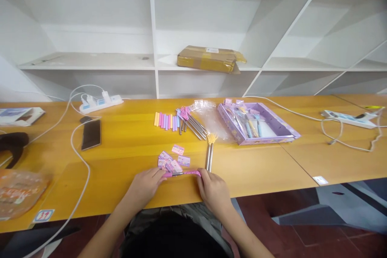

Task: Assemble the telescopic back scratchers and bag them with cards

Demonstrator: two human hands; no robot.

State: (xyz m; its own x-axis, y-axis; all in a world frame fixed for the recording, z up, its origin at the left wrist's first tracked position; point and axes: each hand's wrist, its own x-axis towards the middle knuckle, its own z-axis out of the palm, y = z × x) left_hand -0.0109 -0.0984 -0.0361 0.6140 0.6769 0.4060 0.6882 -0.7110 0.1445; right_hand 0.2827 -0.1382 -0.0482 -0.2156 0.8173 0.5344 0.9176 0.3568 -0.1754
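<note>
My left hand (148,185) is closed around the pink grip of a back scratcher (177,173), held level just above the table's front part. My right hand (213,187) pinches its other pink end, and a short metal rod shows between. My right fingers hide part of that end. Printed cards (169,161) lie in a loose pile just behind my left hand. Beyond my right hand lie yellow-headed back scratchers (211,149) with metal rods. Farther back are pink and blue hand-shaped heads on rods (193,123), beside a row of coloured grips (165,121).
A purple display box (281,131) holds several wrapped back scratchers; clear plastic bags (211,119) lie beside it. A phone (91,134), white cables and a power strip (101,104) are left. Another strip (349,119) lies right. A taped carton (208,58) sits on the shelf.
</note>
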